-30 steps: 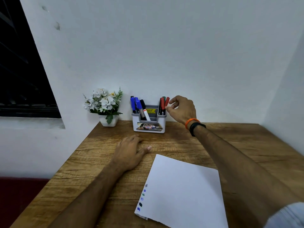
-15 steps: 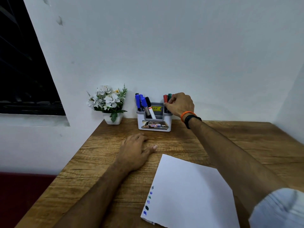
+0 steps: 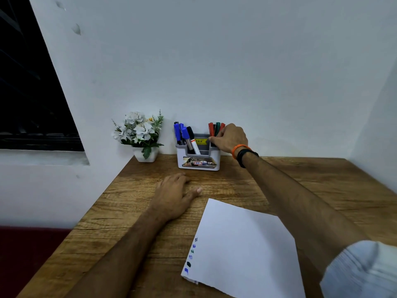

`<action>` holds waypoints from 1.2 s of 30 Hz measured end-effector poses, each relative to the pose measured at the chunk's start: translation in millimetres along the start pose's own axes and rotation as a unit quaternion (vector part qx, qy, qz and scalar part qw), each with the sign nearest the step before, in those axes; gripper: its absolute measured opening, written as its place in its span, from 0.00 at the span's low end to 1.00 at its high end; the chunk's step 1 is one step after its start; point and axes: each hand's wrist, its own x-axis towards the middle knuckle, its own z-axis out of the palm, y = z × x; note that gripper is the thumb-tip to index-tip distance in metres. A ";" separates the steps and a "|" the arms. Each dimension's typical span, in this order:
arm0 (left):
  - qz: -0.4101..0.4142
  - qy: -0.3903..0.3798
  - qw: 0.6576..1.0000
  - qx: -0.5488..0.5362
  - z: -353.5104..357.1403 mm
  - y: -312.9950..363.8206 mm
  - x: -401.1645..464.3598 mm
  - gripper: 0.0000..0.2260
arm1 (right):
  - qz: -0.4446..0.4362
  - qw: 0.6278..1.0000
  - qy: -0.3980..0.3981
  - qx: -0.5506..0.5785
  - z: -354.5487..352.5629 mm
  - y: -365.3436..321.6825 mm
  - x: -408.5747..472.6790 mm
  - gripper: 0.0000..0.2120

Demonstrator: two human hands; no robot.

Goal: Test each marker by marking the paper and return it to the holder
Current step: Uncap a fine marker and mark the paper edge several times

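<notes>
Your right hand [image 3: 231, 138] is reaching into the right compartment of the grey plastic marker holder [image 3: 198, 157], fingers curling around the red and green markers [image 3: 216, 129], though which one it is pinching is unclear. Your left hand [image 3: 174, 196] is lying flat, fingers relaxed, on the wooden table [image 3: 322, 179] beside the white paper sheet [image 3: 247, 250], probably steadying you.

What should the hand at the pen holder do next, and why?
Probably pinch one marker and lift it out. The right hand is curled at the red and green markers in the holder, while the paper shows only six marks.
</notes>
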 end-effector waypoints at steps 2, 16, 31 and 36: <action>0.000 -0.001 1.000 0.001 -0.5 0.3 -0.4 0.28 | -0.037 0.997 0.070 0.021 -7.2 -5.1 -7.5 0.14; 0.012 0.009 0.999 -0.043 -6.7 3.2 -3.4 0.25 | 0.016 0.883 -0.094 0.459 -43.5 -28.1 -101.8 0.09; 0.056 0.019 0.890 -0.452 -33.6 25.0 -14.5 0.14 | -0.027 0.904 -0.233 0.357 -41.2 29.7 -153.1 0.11; 0.043 -0.019 0.900 -0.433 -34.9 26.2 -16.5 0.12 | 0.006 0.842 -0.187 0.507 -35.9 40.5 -144.2 0.12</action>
